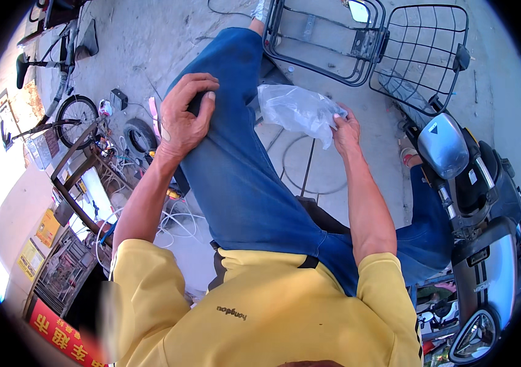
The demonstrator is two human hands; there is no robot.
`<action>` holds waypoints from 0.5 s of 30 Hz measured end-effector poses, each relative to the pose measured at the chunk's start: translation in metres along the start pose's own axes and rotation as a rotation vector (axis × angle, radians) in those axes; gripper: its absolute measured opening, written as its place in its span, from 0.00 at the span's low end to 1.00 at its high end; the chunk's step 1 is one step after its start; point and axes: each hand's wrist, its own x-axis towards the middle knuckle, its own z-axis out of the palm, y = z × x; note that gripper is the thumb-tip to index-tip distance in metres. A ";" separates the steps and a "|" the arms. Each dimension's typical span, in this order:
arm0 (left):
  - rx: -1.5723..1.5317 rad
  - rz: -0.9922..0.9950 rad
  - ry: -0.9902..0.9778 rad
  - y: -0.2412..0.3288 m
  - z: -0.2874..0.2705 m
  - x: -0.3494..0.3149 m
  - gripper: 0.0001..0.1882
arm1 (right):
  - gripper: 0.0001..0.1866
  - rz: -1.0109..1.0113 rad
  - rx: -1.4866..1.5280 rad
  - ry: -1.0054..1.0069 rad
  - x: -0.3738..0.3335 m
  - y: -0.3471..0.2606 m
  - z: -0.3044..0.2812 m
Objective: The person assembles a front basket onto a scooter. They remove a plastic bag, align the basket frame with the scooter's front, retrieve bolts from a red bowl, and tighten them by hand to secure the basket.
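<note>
My right hand grips one end of a crumpled clear plastic bag between thumb and fingers. The bag hangs out to the left over the ground between my legs, and whether anything lies inside it cannot be made out. On my left thigh, near the knee, rests my left hand. Its fingers are loosely bent, the thumb stands apart from them, and nothing shows in its grasp. Blue trousers cover the leg beneath it.
Black wire baskets stand ahead, right of centre. A silver-grey electric scooter fills the right side, its rounded silver part close to my right leg. At left are a tyre, tangled white cables and a bicycle wheel.
</note>
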 end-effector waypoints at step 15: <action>0.111 0.028 -0.080 -0.009 -0.006 0.008 0.08 | 0.18 -0.195 -0.545 0.519 0.054 0.083 0.056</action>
